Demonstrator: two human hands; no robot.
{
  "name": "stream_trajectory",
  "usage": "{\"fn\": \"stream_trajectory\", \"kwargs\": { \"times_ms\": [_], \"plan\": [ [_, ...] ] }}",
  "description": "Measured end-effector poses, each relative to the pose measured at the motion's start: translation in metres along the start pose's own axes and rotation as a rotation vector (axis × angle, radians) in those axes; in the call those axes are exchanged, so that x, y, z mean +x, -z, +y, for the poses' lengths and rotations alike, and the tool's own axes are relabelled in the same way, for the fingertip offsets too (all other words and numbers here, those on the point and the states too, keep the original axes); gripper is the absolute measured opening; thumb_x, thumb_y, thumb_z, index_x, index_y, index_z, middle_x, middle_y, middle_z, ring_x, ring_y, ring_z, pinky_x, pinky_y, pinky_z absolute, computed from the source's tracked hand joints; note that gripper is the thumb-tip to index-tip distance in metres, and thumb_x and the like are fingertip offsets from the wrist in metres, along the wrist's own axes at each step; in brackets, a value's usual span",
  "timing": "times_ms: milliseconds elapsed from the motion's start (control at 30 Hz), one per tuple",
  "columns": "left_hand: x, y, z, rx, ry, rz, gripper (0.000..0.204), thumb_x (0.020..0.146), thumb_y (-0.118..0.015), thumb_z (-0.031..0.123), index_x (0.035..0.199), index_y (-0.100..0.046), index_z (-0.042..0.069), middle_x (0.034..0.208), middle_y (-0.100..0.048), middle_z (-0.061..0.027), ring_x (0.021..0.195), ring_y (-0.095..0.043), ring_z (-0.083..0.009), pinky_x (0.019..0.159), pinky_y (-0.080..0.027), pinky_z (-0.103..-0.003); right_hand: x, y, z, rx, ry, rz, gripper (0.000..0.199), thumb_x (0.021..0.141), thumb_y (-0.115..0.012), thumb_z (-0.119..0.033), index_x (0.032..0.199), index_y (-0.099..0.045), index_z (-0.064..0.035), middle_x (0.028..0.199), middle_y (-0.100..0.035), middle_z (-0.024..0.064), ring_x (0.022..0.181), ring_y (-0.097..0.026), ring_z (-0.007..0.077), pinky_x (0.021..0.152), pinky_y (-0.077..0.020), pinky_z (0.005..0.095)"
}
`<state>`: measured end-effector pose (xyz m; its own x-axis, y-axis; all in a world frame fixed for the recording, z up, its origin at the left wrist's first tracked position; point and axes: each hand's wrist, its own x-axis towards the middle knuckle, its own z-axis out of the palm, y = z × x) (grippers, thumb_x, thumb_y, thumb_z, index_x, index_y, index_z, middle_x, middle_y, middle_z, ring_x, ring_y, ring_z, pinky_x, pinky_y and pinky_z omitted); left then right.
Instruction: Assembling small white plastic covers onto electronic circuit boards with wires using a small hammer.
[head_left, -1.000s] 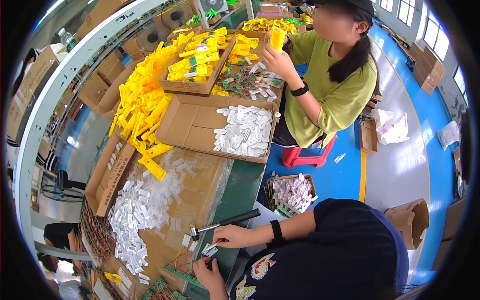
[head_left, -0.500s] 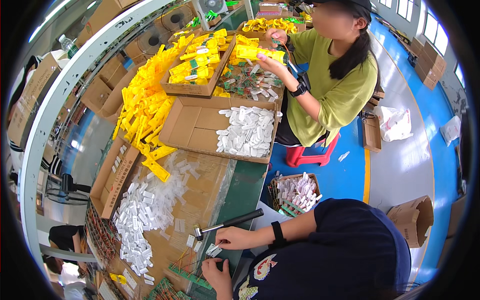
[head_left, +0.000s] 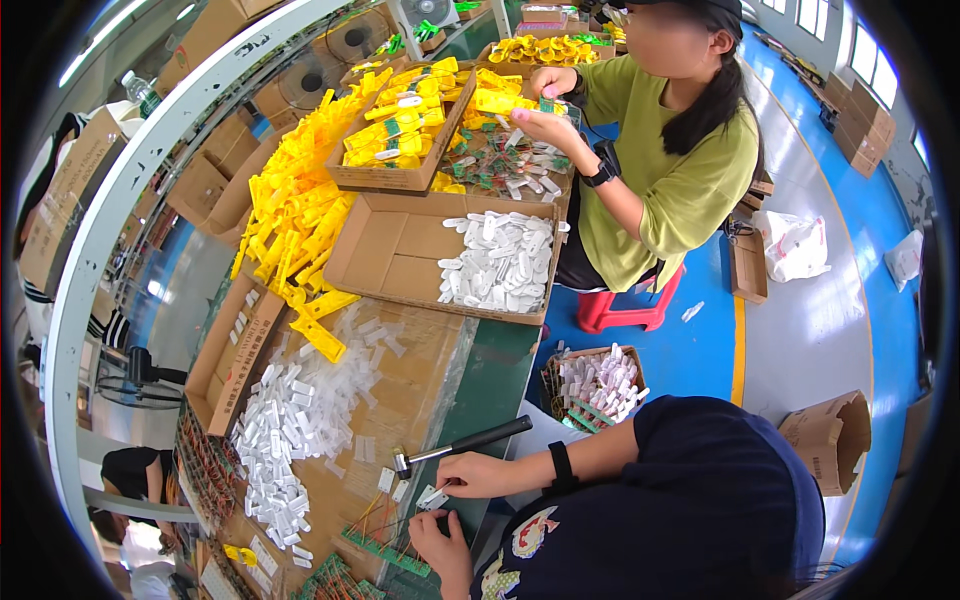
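At the table's near edge, my right hand (head_left: 474,474), with a black band on the wrist, pinches a small white plastic case (head_left: 431,497). A thin wire or strip shows at its fingertips. Just below it, my left hand (head_left: 440,545) has its fingers bent against the lower end of the case; its thumb partly hides the grip. A hammer (head_left: 462,444) with a black handle lies beyond my right hand. Small white cards (head_left: 386,480) and a green circuit board strip (head_left: 385,551) with thin wires lie left of my hands.
White cases (head_left: 270,430) and clear plastic pieces (head_left: 345,385) are heaped on the table. Beyond stand a cardboard tray (head_left: 390,255) of white parts and a pile of yellow parts (head_left: 300,200). A co-worker (head_left: 665,170) in green sits at the far side. A box (head_left: 597,385) stands on the floor.
My left hand has moved slightly up to the white case, and its fingers now touch it. The co-worker's hands have shifted on a yellow part. The whole view has shifted a little.
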<state>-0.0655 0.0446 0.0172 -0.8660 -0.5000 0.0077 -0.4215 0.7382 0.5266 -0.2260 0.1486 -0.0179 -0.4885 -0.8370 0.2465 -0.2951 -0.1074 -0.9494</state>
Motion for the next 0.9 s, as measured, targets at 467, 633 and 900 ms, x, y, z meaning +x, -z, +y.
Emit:
{"fn": "stream_trajectory", "kwargs": {
  "times_ms": [467, 633, 900],
  "plan": [
    [0.005, 0.008, 0.006, 0.131, -0.060, 0.191, 0.030, 0.075, -0.073, 0.008, 0.099, -0.057, 0.002, 0.099, -0.052, -0.0151, 0.094, -0.052, -0.0326, 0.081, -0.041, -0.041, -0.003, 0.002, 0.008, 0.017, -0.003, -0.016, 0.012, 0.086, -0.064, -0.008, 0.093, -0.063, 0.0014, 0.083, -0.058, 0.0102, 0.071, -0.061, 0.0203, 0.064, -0.0493, 0.0314],
    [-0.002, 0.010, -0.006, 0.106, -0.089, 0.128, 0.029, 0.076, -0.070, 0.006, 0.100, -0.056, 0.000, 0.098, -0.051, -0.0154, 0.096, -0.050, -0.0354, 0.083, -0.039, -0.045, -0.001, 0.003, 0.009, 0.014, -0.001, -0.037, 0.012, 0.086, -0.064, -0.009, 0.093, -0.063, 0.0013, 0.083, -0.059, 0.0102, 0.071, -0.061, 0.0197, 0.064, -0.0493, 0.0311],
    [-0.003, 0.015, -0.010, 0.070, 0.071, 0.039, 0.019, 0.078, -0.068, 0.004, 0.093, -0.057, 0.002, 0.087, -0.052, -0.0133, 0.086, -0.050, -0.0328, 0.076, -0.039, -0.043, 0.002, 0.002, 0.007, 0.034, -0.018, -0.025, 0.012, 0.083, -0.064, -0.011, 0.087, -0.063, 0.0001, 0.079, -0.061, 0.0138, 0.071, -0.063, 0.0262, 0.064, -0.0497, 0.0360]
  ]
}}
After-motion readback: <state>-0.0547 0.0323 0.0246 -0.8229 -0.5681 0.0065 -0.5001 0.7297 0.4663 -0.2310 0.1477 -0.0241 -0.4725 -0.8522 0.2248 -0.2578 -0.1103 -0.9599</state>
